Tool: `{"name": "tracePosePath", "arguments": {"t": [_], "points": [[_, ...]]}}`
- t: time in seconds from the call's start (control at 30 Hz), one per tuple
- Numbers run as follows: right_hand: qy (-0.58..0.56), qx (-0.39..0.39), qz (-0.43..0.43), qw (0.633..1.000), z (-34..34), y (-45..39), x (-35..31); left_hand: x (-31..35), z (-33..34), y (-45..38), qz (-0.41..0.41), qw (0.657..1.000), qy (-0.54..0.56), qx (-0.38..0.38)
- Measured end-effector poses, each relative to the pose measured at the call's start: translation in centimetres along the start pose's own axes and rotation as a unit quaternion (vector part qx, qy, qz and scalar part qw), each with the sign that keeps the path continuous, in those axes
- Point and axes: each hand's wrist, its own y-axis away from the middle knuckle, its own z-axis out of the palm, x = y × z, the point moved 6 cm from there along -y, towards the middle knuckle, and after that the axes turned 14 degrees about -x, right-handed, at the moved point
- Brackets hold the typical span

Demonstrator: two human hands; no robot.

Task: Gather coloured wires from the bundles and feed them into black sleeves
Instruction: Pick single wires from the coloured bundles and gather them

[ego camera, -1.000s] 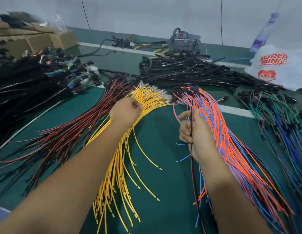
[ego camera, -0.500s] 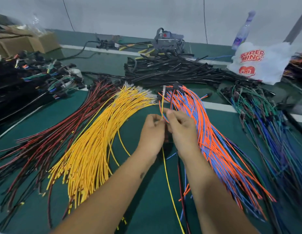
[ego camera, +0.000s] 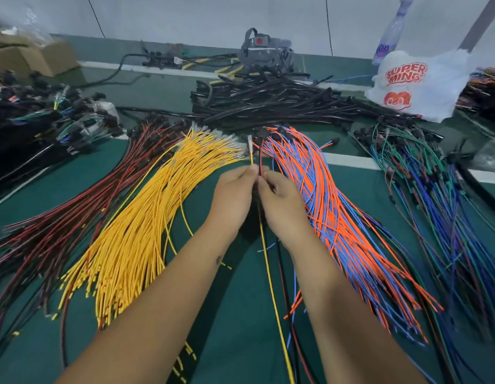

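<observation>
- green table (ego camera: 240,300) fills the frame, wire bundles fanned across it: yellow bundle (ego camera: 146,217) centre left, orange and blue bundle (ego camera: 337,217) centre right, black sleeves (ego camera: 268,103) piled upper centre.
- left hand (ego camera: 235,195) pinches a single yellow wire (ego camera: 271,286); right hand (ego camera: 279,198) pinches a dark red wire (ego camera: 260,156), fingertips meeting mid-frame.
- gathering step, it seems: next, align both ends, then reach up for a sleeve.

Bare mat (ego camera: 240,286) between wire bundles
</observation>
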Motion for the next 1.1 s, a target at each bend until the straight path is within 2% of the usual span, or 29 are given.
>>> {"name": "tracePosePath", "arguments": {"t": [0.1,0.17,0.27,0.33,0.4,0.47,0.5,0.53,0.6,0.63,0.67,0.73,0.83,0.87,0.93,1.0,1.1], "points": [[0.047,-0.034,0.016,0.998,0.4,0.2,0.0,-0.4,-0.2,-0.8,-0.008,0.993,0.115,-0.005],[0.087,-0.056,0.028,0.994,0.8,0.3,0.2,-0.9,-0.5,-1.0,-0.004,0.989,0.150,-0.007],[0.090,-0.059,0.026,0.994,0.9,0.4,0.0,-1.5,-0.9,-0.9,0.008,0.978,0.209,-0.006],[0.060,-0.012,0.021,0.998,0.3,0.6,-0.5,-1.8,-1.5,-1.0,0.008,0.972,0.236,0.015],[0.027,0.079,0.020,0.996,-1.3,1.1,-0.6,-2.0,-2.1,-1.0,0.009,0.965,0.259,0.043],[0.062,0.128,0.022,0.990,-2.5,1.3,-0.6,-2.1,-2.5,-1.1,0.008,0.958,0.283,0.047],[0.128,0.114,0.037,0.985,-2.7,1.1,-0.5,-2.2,-2.6,-1.1,0.004,0.955,0.293,0.041],[0.237,0.082,0.063,0.966,-2.5,0.9,-0.3,-2.2,-2.5,-1.2,-0.001,0.953,0.302,0.031],[0.454,0.014,0.118,0.883,-1.1,0.5,0.3,-2.3,-2.3,-1.2,-0.010,0.951,0.309,0.011],[0.502,0.004,0.135,0.854,-0.7,0.4,0.5,-2.3,-2.2,-1.2,-0.014,0.952,0.307,0.006],[0.519,0.009,0.144,0.843,-0.5,0.4,0.4,-2.3,-2.1,-1.2,-0.018,0.952,0.305,0.005],[0.500,0.048,0.132,0.854,-0.6,0.6,-0.5,-2.4,-2.2,-1.2,-0.021,0.952,0.305,0.009],[0.342,0.122,0.039,0.931,-1.7,1.5,-1.9,-2.3,-2.5,-1.2,0.000,0.956,0.292,0.022],[0.292,0.113,0.004,0.950,-1.6,1.9,-2.3,-2.2,-2.5,-1.2,0.006,0.957,0.289,0.023],[0.258,0.051,-0.037,0.964,-0.6,2.2,-2.7,-2.0,-2.3,-1.1,0.012,0.954,0.300,0.015],[0.281,-0.005,-0.035,0.959,0.4,2.0,-2.4,-1.8,-2.1,-1.2,0.014,0.947,0.321,0.005],[0.282,-0.034,-0.004,0.959,0.8,1.5,-1.4,-1.7,-2.0,-1.0,0.015,0.938,0.347,0.003]]}}
